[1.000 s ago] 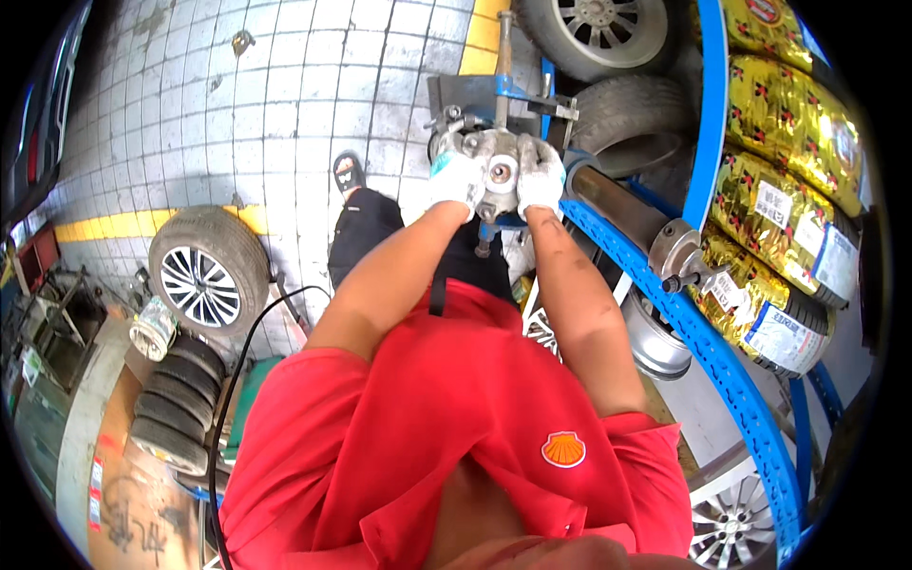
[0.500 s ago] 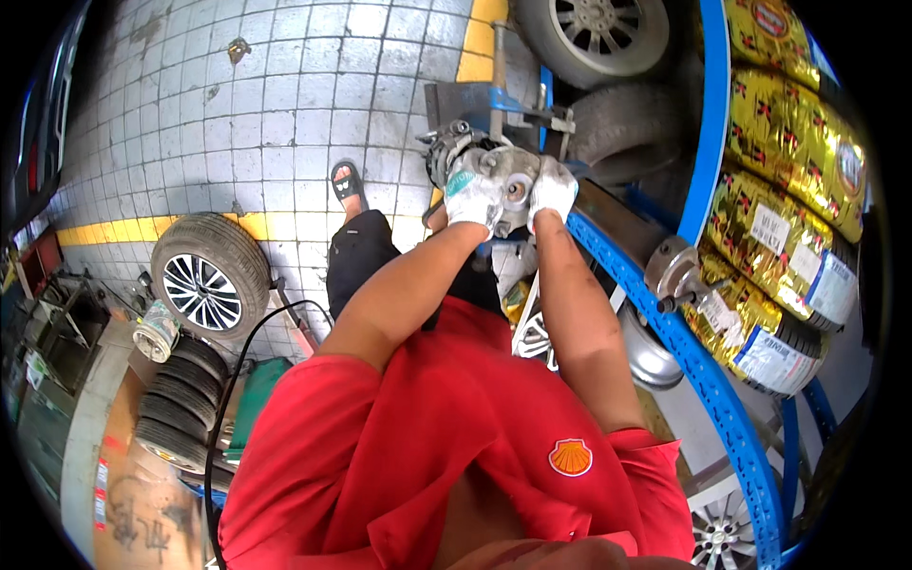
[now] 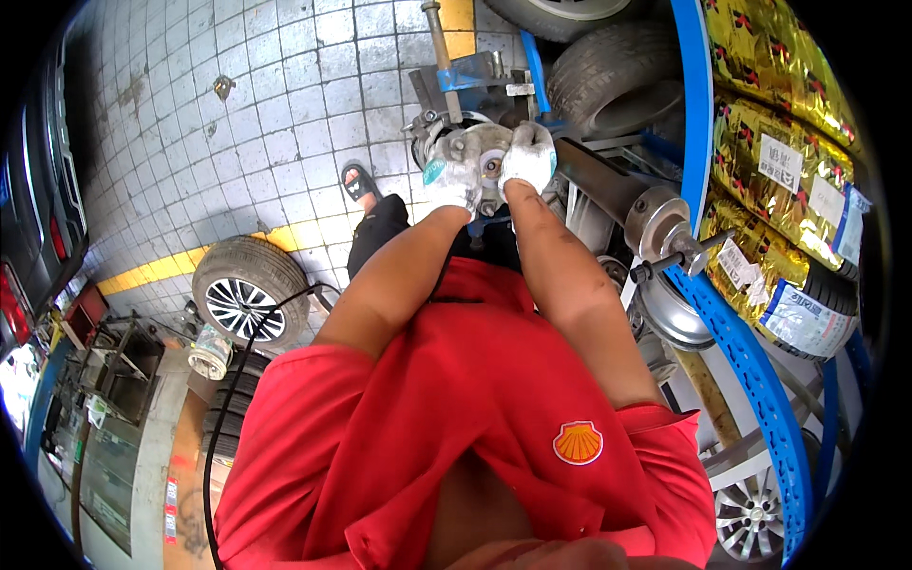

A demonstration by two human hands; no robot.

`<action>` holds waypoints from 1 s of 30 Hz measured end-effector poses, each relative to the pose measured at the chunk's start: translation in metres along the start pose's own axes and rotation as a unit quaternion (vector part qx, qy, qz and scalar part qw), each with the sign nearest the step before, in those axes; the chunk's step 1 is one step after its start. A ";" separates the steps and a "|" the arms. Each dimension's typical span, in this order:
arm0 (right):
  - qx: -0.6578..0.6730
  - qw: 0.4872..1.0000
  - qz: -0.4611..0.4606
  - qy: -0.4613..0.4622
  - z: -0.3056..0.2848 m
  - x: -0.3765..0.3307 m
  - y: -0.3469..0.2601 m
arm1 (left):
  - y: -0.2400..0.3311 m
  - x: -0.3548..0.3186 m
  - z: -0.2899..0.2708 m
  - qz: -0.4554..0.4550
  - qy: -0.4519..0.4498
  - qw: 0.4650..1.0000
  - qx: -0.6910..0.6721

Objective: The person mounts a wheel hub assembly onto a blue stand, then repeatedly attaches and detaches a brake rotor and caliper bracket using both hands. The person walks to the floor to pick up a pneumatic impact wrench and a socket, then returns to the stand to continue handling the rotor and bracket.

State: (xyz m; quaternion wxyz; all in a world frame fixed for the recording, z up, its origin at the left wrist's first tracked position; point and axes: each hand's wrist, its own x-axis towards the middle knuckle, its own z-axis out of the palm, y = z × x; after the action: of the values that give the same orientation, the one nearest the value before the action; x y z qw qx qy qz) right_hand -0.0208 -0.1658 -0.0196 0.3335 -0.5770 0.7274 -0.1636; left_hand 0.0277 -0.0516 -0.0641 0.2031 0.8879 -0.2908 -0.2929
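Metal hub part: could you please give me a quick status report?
Left hand and right hand, gloved, both gripping. Metal hub part held between them at blue machine. Nothing blocking.

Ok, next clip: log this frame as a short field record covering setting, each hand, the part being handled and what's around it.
setting: tiled workshop floor, seen from above
left hand: white glove, gripping the left side of the metal hub part
right hand: white glove, on the part's right side
part: round grey metal assembly, mounted on a blue machine
clothing: red shirt
right side: blue rack with gold-wrapped tyres
left side: wheel with alloy rim lying on the floor
foot: sandal on the tiles
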 end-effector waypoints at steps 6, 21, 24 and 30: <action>0.019 1.000 0.019 0.000 0.008 -0.007 0.020 | 0.013 -0.003 -0.032 -0.169 -0.028 0.953 -0.249; -0.022 1.000 -0.011 0.019 0.006 -0.009 0.005 | -0.008 -0.008 -0.004 -0.020 -0.190 0.980 0.057; -0.031 0.999 -0.012 0.035 0.009 -0.009 0.008 | -0.010 -0.007 -0.009 -0.007 -0.205 0.977 0.061; 0.027 0.999 0.013 0.020 0.025 -0.018 0.019 | -0.007 -0.003 -0.031 -0.164 -0.058 0.970 -0.172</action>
State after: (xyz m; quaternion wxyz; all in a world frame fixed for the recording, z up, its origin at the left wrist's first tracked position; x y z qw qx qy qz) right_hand -0.0162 -0.1397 -0.0445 0.3363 -0.5547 0.7368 -0.1908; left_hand 0.0476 -0.0385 -0.0435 0.2850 0.8567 -0.0982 -0.4186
